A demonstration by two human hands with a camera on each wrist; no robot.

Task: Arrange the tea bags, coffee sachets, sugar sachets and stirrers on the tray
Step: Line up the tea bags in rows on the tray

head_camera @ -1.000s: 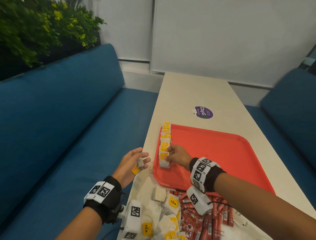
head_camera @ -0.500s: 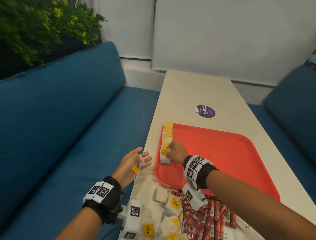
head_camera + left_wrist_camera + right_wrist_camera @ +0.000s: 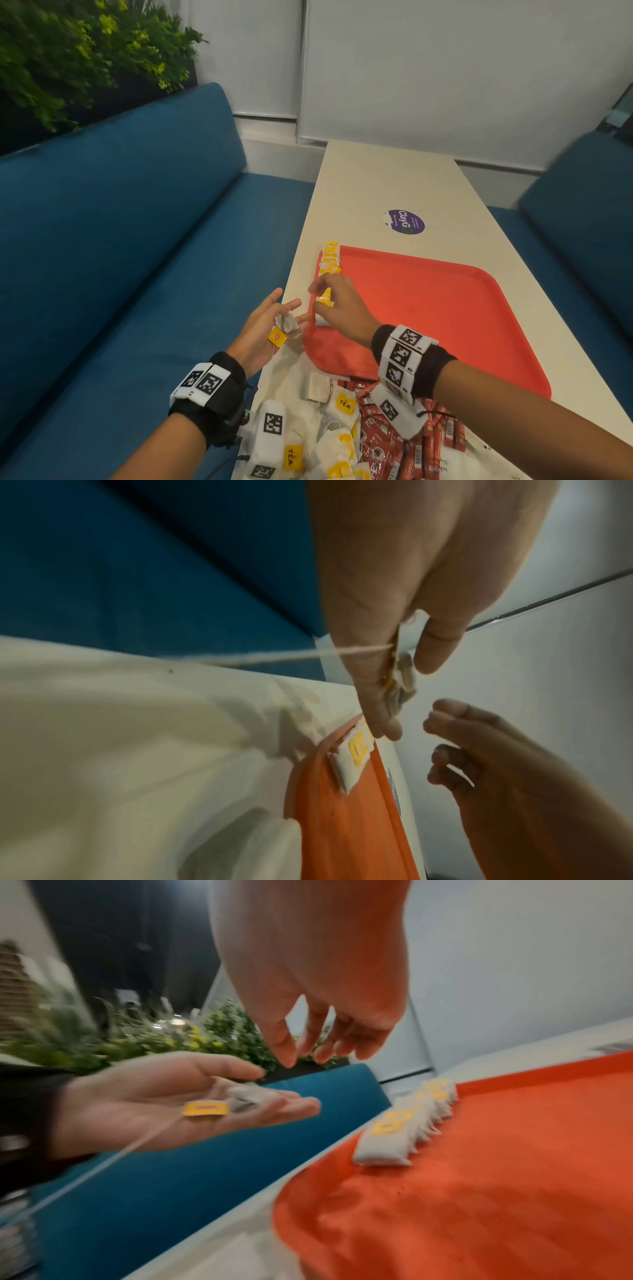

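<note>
A red tray [image 3: 445,325] lies on the pale table. Several tea bags [image 3: 329,262] with yellow tags stand in a row along its left rim, also in the right wrist view [image 3: 411,1118]. My left hand [image 3: 291,306] is held palm up just left of the tray. A tea bag [image 3: 250,1096] and its yellow tag [image 3: 205,1108] lie on its straight fingers, and the string trails down. My right hand [image 3: 308,1053] hovers above the left palm with its fingers hanging loose and empty. It covers the near end of the row in the head view.
Loose tea bags [image 3: 329,425] and red sachets [image 3: 404,445] lie heaped on white plastic at the table's near end. A purple sticker [image 3: 406,222] sits beyond the tray. Blue benches [image 3: 120,274] flank the table, and a plant [image 3: 68,51] stands behind the left one.
My right hand has let go of the nearest tea bag in the row, lifted and moved left to above my left hand. The left hand has barely moved.
</note>
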